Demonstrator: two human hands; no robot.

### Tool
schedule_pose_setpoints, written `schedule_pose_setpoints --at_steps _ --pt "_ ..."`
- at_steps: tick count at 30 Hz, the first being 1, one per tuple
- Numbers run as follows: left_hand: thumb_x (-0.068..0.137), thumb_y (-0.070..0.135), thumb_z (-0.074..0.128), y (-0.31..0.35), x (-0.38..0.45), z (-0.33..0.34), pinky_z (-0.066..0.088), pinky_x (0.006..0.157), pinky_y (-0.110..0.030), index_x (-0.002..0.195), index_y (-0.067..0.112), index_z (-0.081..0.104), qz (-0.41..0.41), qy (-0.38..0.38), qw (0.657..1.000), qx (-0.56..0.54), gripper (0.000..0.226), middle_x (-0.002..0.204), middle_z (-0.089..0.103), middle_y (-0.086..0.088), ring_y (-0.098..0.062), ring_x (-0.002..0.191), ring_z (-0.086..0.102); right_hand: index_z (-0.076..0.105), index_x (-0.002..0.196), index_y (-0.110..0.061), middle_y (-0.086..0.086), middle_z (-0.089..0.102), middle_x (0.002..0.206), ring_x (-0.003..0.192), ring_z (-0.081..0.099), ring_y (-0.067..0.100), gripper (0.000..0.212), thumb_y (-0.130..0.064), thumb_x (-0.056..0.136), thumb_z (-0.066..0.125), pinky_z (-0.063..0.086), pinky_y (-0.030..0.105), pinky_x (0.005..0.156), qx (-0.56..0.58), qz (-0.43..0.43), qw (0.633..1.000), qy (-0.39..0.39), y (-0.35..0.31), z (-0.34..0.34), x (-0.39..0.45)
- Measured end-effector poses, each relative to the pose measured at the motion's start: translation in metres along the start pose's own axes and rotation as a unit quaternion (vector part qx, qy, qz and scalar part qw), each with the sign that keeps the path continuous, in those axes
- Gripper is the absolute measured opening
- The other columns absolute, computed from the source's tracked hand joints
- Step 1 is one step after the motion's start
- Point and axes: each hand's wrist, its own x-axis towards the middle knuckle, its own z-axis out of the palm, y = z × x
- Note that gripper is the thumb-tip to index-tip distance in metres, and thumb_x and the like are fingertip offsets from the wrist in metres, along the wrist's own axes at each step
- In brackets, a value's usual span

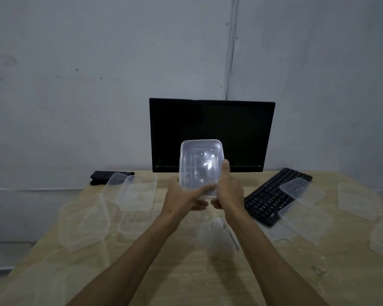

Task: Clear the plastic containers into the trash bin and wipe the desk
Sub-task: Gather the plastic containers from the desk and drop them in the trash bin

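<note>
Both hands [205, 195] grip container [200, 166]; embossing unreadable.

Both my arms are stretched out in front, left hand [181, 196] and right hand [227, 191] close together, each gripping the clear container [200, 166], right thumb up its side.

We have one view, from the head: it faces forward and down across the desk [186, 272] toward the wall [97, 62], close above the hands.
</note>
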Motion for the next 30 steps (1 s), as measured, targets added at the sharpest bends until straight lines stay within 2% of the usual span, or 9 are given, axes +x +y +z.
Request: schedule_pose_setpoints --at_steps 2,5,7,12,15,20,24,28,30 --pt "0.076 0.032 0.089 0.002 -0.003 -0.007 0.065 0.08 -0.038 0.124 0.008 0.066 -0.02 -0.087 0.996 -0.009 0.058 0.103 0.079 -0.011 -0.025 0.087 0.079 0.06 0.097 -0.02 0.009 0.07 0.087 0.069 0.067 0.02 0.063 -0.069 0.104 0.023 0.052 0.027 0.053 0.015 0.031 0.999 -0.028 0.0 -0.006 0.002" --pt "0.079 0.021 0.087 0.003 -0.004 -0.016 0.064 0.085 -0.036 0.117 0.008 0.07 -0.04 -0.099 0.993 -0.054 0.043 0.104 0.08 -0.01 -0.027 0.094 0.078 0.061 0.102 -0.02 0.014 0.074 0.096 0.08 0.074 0.027 0.062 -0.07 0.103 0.024 0.06 0.034 0.065 0.032 0.05 0.994 -0.095 -0.002 -0.009 0.002" --pt "0.079 0.018 0.087 0.003 -0.003 -0.019 0.063 0.088 -0.04 0.112 0.006 0.072 -0.052 -0.099 0.991 -0.073 0.037 0.105 0.079 -0.011 -0.028 0.096 0.078 0.061 0.102 -0.019 0.015 0.075 0.093 0.071 0.073 0.023 0.063 -0.069 0.104 0.022 0.059 0.03 0.062 0.01 0.03 0.993 -0.111 0.0 -0.01 0.001" --pt "0.076 0.022 0.09 0.003 -0.001 -0.017 0.064 0.084 -0.04 0.119 0.011 0.07 -0.032 -0.103 0.994 -0.031 0.049 0.105 0.079 -0.006 -0.023 0.094 0.078 0.049 0.082 -0.029 0.012 0.071 0.081 0.054 0.065 0.017 0.055 -0.064 0.106 0.015 0.055 0.026 0.052 -0.063 -0.015 0.996 -0.056 0.001 -0.006 -0.009" --pt "0.079 0.028 0.088 0.006 -0.003 -0.014 0.063 0.088 -0.047 0.124 0.007 0.067 -0.015 -0.094 0.995 -0.017 0.054 0.105 0.079 -0.011 -0.028 0.092 0.078 0.052 0.08 -0.022 0.009 0.065 0.074 0.053 0.063 0.017 0.06 -0.062 0.107 0.017 0.055 0.025 0.048 -0.038 -0.016 0.999 -0.022 0.002 -0.004 -0.01" --pt "0.093 0.039 0.072 0.013 -0.003 -0.022 0.059 0.097 -0.046 0.127 0.005 0.063 -0.064 -0.152 0.985 -0.052 0.049 0.111 0.077 -0.016 -0.031 0.103 0.076 0.064 0.113 -0.007 0.015 0.073 0.082 0.051 0.067 0.015 0.074 -0.067 0.105 0.021 0.049 0.022 0.042 -0.007 0.049 0.998 -0.045 0.005 -0.013 0.005" --pt "0.09 0.056 0.07 0.019 0.019 -0.035 0.061 0.085 -0.045 0.126 0.01 0.066 -0.091 -0.089 0.985 -0.116 0.058 0.116 0.075 -0.018 -0.034 0.102 0.074 0.065 0.103 -0.006 0.016 0.069 0.081 0.051 0.065 0.014 0.078 -0.072 0.101 0.023 0.053 0.025 0.048 -0.054 0.024 0.989 -0.137 0.006 -0.027 0.006" --pt "0.07 0.063 0.083 0.028 0.041 -0.041 0.056 0.1 -0.054 0.125 0.013 0.068 -0.103 -0.022 0.978 -0.179 0.075 0.117 0.075 -0.017 -0.034 0.108 0.073 0.068 0.097 0.002 0.014 0.068 0.078 0.059 0.068 0.018 0.091 -0.076 0.096 0.023 0.057 0.026 0.057 -0.134 -0.029 0.972 -0.193 0.011 -0.031 0.003" --pt "0.056 0.068 0.089 0.026 0.047 -0.038 0.057 0.096 -0.058 0.125 0.01 0.068 -0.108 0.028 0.983 -0.145 0.093 0.115 0.076 -0.016 -0.034 0.105 0.074 0.07 0.095 -0.001 0.011 0.069 0.078 0.063 0.067 0.017 0.087 -0.076 0.095 0.026 0.056 0.026 0.058 -0.118 -0.018 0.975 -0.189 0.012 -0.033 0.004"
